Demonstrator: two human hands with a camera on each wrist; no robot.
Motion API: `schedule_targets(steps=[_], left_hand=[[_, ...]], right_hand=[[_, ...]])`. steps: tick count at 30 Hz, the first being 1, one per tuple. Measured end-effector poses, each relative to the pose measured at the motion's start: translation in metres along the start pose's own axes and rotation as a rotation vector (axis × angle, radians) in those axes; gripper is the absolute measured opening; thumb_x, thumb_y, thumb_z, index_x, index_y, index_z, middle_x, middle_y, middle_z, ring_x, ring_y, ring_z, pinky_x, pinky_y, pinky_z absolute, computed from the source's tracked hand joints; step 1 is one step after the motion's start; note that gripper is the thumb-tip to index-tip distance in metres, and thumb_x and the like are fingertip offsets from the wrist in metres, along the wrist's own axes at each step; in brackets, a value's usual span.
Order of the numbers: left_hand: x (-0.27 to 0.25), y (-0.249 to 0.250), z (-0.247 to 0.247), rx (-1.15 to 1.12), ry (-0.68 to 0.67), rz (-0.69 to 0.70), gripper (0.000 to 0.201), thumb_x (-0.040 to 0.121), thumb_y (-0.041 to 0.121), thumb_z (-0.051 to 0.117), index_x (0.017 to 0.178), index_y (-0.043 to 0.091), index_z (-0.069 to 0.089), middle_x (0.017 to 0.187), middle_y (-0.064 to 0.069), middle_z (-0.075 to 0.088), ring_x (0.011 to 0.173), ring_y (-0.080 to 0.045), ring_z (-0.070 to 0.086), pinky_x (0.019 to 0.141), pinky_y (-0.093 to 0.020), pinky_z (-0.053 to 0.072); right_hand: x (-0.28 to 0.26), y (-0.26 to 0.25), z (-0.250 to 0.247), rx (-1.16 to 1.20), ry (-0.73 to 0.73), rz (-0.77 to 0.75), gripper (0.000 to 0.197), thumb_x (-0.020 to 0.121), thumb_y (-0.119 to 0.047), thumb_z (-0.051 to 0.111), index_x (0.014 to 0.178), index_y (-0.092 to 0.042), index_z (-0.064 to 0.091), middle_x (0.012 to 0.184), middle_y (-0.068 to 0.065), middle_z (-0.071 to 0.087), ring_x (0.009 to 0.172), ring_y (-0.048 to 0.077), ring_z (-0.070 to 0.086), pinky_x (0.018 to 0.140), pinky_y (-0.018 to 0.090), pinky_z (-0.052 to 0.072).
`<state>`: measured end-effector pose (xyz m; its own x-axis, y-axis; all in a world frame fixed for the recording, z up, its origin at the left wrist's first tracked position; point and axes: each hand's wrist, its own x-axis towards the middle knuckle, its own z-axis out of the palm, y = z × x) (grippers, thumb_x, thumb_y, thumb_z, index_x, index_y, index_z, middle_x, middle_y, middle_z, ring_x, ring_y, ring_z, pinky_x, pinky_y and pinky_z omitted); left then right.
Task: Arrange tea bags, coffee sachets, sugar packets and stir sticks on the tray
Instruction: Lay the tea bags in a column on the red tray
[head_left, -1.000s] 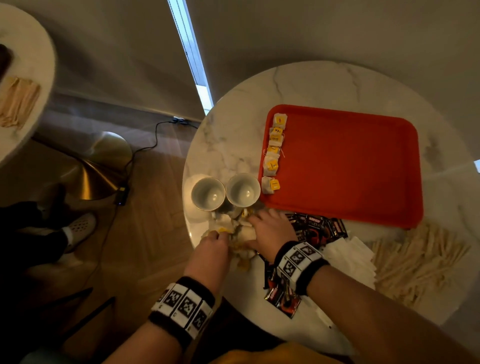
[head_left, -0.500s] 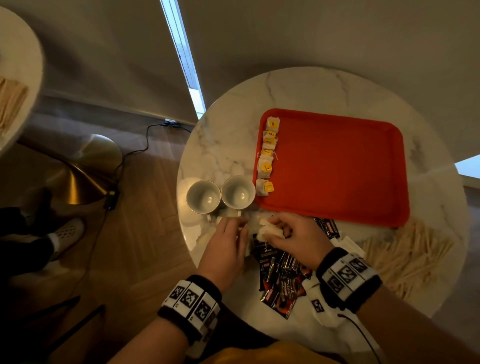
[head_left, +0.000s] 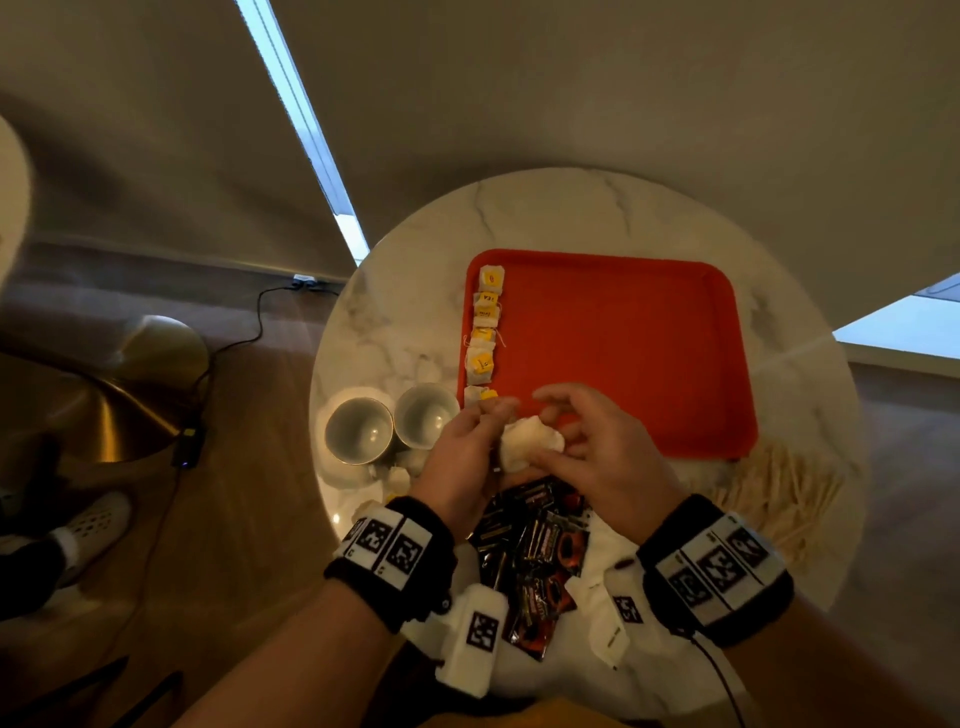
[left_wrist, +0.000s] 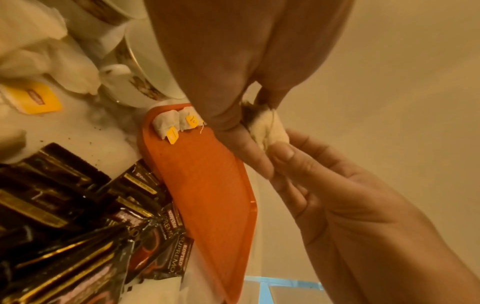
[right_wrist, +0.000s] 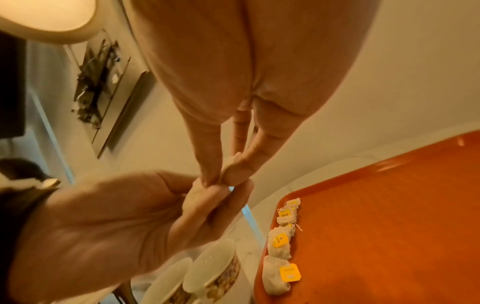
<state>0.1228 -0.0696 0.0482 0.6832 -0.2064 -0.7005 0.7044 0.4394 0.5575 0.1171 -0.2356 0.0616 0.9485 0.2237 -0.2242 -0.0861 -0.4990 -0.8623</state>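
Note:
Both hands hold one white tea bag (head_left: 530, 441) just above the near-left corner of the red tray (head_left: 623, 338). My left hand (head_left: 493, 431) pinches its left side and my right hand (head_left: 556, 434) pinches its right side. In the left wrist view the tea bag (left_wrist: 270, 125) sits between the left hand (left_wrist: 249, 115) and a right fingertip (left_wrist: 281, 153). The right hand (right_wrist: 221, 176) pinches with thumb and fingers. Several tea bags with yellow tags (head_left: 485, 332) lie in a row along the tray's left edge.
Two white cups (head_left: 395, 423) stand left of the tray, with loose tea bags (left_wrist: 39, 51) on the table beside them. Dark coffee sachets (head_left: 535, 540) lie under my hands, white packets (head_left: 608, 618) near my right wrist, and wooden stir sticks (head_left: 779, 493) at right.
Both hands left the loose tea bags by the cups. My right hand lifted one bag, and now both hands hold it higher, over the tray's near-left corner.

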Motion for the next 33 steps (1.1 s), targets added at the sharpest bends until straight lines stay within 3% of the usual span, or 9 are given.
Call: schedule_targets(steps=[3,6,11,15,18,23,26,31,33], left_hand=[[0.005,0.002,0.003,-0.072,0.007,0.013,0.033,0.104,0.028,0.053,0.130,0.008,0.057,0.133,-0.025,0.061,0.103,-0.031,0.070,0.069,-0.036,0.063],[0.007,0.002,0.004,-0.059,-0.031,0.027,0.041,0.101,0.039,0.056,0.130,0.010,0.058,0.126,-0.019,0.065,0.103,-0.029,0.071,0.071,-0.037,0.063],[0.017,0.000,0.001,-0.004,-0.025,0.082,0.029,0.098,0.016,0.062,0.126,0.006,0.058,0.128,-0.023,0.061,0.101,-0.030,0.071,0.075,-0.034,0.064],[0.021,0.003,0.002,-0.007,-0.015,0.077,0.026,0.104,0.020,0.053,0.125,0.007,0.060,0.126,-0.020,0.063,0.100,-0.028,0.072,0.072,-0.034,0.063],[0.022,0.005,0.004,-0.018,-0.047,0.057,0.030,0.101,0.026,0.057,0.127,0.011,0.061,0.127,-0.018,0.062,0.105,-0.030,0.069,0.075,-0.036,0.064],[0.030,0.004,0.003,-0.087,-0.082,0.117,0.020,0.100,0.009,0.058,0.119,0.007,0.057,0.115,-0.016,0.068,0.098,-0.029,0.071,0.074,-0.036,0.064],[0.035,0.004,0.004,-0.069,-0.034,0.145,0.015,0.101,0.012,0.057,0.116,0.010,0.057,0.116,-0.016,0.066,0.097,-0.028,0.070,0.073,-0.035,0.063],[0.049,0.013,0.004,-0.164,0.088,0.209,0.014,0.099,0.011,0.060,0.114,0.009,0.060,0.109,-0.015,0.061,0.094,-0.026,0.066,0.076,-0.037,0.064],[0.054,0.018,0.005,-0.187,0.119,0.233,0.015,0.099,0.011,0.060,0.114,0.008,0.059,0.110,-0.019,0.061,0.095,-0.029,0.065,0.071,-0.034,0.064]], right_hand=[[0.001,0.002,-0.008,0.101,0.045,0.062,0.044,0.086,-0.014,0.078,0.123,-0.026,0.059,0.097,-0.007,0.067,0.086,0.006,0.068,0.077,0.024,0.058],[0.005,0.004,-0.013,0.135,0.072,0.096,0.034,0.087,-0.016,0.077,0.116,-0.025,0.063,0.092,-0.004,0.071,0.083,0.007,0.070,0.076,0.025,0.058],[0.014,0.006,-0.019,0.212,0.111,0.127,0.022,0.093,-0.014,0.070,0.112,-0.021,0.063,0.087,-0.003,0.074,0.075,0.013,0.073,0.070,0.029,0.061],[0.019,0.005,-0.018,0.209,0.135,0.091,0.016,0.096,-0.010,0.066,0.109,-0.019,0.063,0.088,-0.003,0.070,0.080,0.011,0.071,0.068,0.026,0.059],[0.022,0.006,-0.018,0.203,0.150,0.064,0.014,0.098,-0.008,0.061,0.106,-0.019,0.063,0.090,-0.002,0.068,0.080,0.012,0.071,0.067,0.027,0.059],[0.027,0.011,-0.017,0.148,0.097,0.163,0.034,0.090,-0.028,0.074,0.121,-0.026,0.060,0.100,-0.007,0.071,0.090,0.004,0.070,0.080,0.026,0.059],[0.031,0.014,-0.016,0.175,0.106,0.148,0.012,0.094,-0.022,0.068,0.107,-0.022,0.068,0.098,-0.006,0.073,0.091,0.009,0.070,0.087,0.039,0.059],[0.053,0.012,-0.024,0.337,0.250,0.149,0.012,0.100,-0.012,0.058,0.102,-0.021,0.065,0.106,-0.001,0.071,0.098,0.014,0.070,0.085,0.036,0.060],[0.071,0.013,-0.029,0.373,0.293,0.164,0.013,0.101,-0.013,0.057,0.103,-0.022,0.065,0.109,0.001,0.070,0.097,0.017,0.071,0.082,0.036,0.061]])
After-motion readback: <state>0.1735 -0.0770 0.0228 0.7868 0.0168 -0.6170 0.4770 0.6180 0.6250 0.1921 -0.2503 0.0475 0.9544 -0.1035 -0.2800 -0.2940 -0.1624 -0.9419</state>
